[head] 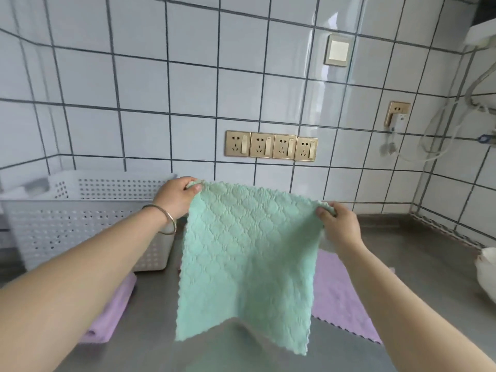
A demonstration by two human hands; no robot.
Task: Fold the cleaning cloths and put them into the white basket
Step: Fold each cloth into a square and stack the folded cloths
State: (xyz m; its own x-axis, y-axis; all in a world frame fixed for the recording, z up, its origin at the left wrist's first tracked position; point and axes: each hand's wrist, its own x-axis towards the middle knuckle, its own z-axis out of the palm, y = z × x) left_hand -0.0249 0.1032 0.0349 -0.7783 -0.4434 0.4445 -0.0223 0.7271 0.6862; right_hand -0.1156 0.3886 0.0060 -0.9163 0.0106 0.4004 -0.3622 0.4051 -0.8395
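Note:
A mint green cleaning cloth [247,259] hangs spread in the air above the steel counter. My left hand [177,197] pinches its upper left corner and my right hand [338,224] pinches its upper right corner. The white perforated basket [80,226] stands on the counter at the left, just beyond my left wrist. A purple cloth [346,299] lies flat on the counter behind the green one, partly hidden by it. A folded purple cloth [112,310] lies under my left forearm in front of the basket.
The steel counter [402,242] ends at a tiled wall with a row of gold sockets [271,147]. A white rounded object [487,275] sits at the right edge. Cables [440,135] hang on the right wall.

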